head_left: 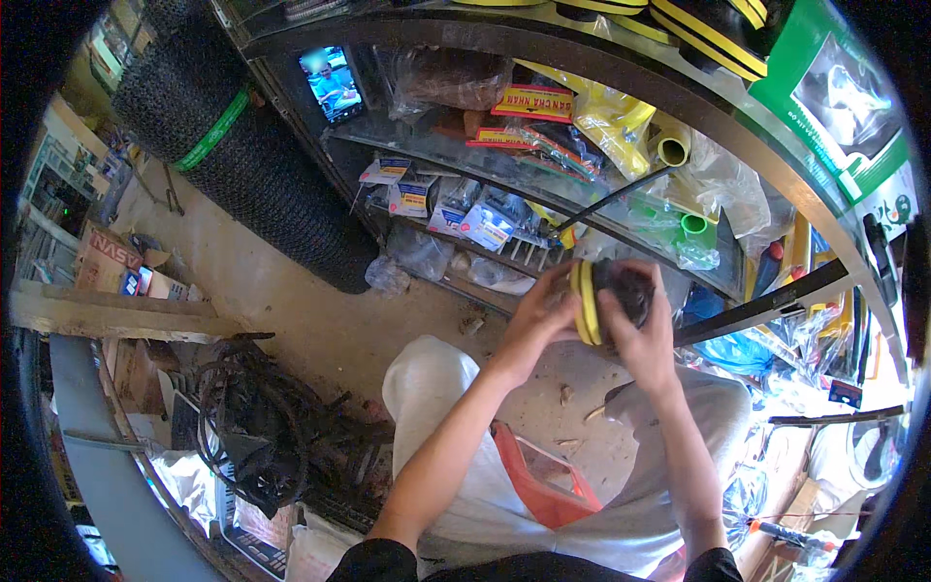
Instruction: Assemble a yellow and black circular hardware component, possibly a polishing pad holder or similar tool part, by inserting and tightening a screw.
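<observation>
Where shelves crowd (concrete floor below), both hands grip a reel.

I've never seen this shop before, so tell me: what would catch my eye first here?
At centre, the left hand and right hand together grip a black and yellow wheel-like part. Behind, to the left, a big roll of black wire mesh with a green band leans against the glass display shelves crammed with packaged goods.
</observation>
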The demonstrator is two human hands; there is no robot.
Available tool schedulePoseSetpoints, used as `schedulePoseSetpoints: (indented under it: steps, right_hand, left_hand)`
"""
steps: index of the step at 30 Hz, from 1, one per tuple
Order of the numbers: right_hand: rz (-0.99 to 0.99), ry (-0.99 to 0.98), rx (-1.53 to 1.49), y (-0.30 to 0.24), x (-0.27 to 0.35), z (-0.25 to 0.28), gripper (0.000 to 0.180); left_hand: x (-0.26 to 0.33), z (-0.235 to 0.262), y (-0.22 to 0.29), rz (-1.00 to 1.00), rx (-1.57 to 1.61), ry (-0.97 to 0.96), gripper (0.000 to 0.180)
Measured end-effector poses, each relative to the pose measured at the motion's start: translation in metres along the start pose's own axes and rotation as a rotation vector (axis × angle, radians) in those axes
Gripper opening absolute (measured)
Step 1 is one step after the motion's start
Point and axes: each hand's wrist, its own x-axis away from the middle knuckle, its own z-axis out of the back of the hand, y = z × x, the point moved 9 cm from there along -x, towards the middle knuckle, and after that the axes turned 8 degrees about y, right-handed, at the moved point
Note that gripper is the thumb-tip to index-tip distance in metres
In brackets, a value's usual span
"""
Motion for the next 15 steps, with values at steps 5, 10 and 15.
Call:
schedulePoseSetpoints:
  steps: [5, 10, 15]
  right_hand:
    - [0.342, -0.12, 0.141, -0.031, 0.01, -0.007, 0.041]
    - [0.216, 0.118, 0.028, -0.006, 0.004, 0.008, 0.033]
    - [-0.337, 0.246, -0.173, 0.041, 0.005, 0.014, 0.03]
  left_hand:
    - [0.002, 0.007, -0.027, 0.336, -0.018, -0.034, 0.054]
    - [0.002, -0.016, 0.008, -0.081, -0.057, -0.105, 0.062]
    - [0.017, -0.033, 0.029, -0.547, -0.54, -0.229, 0.079]
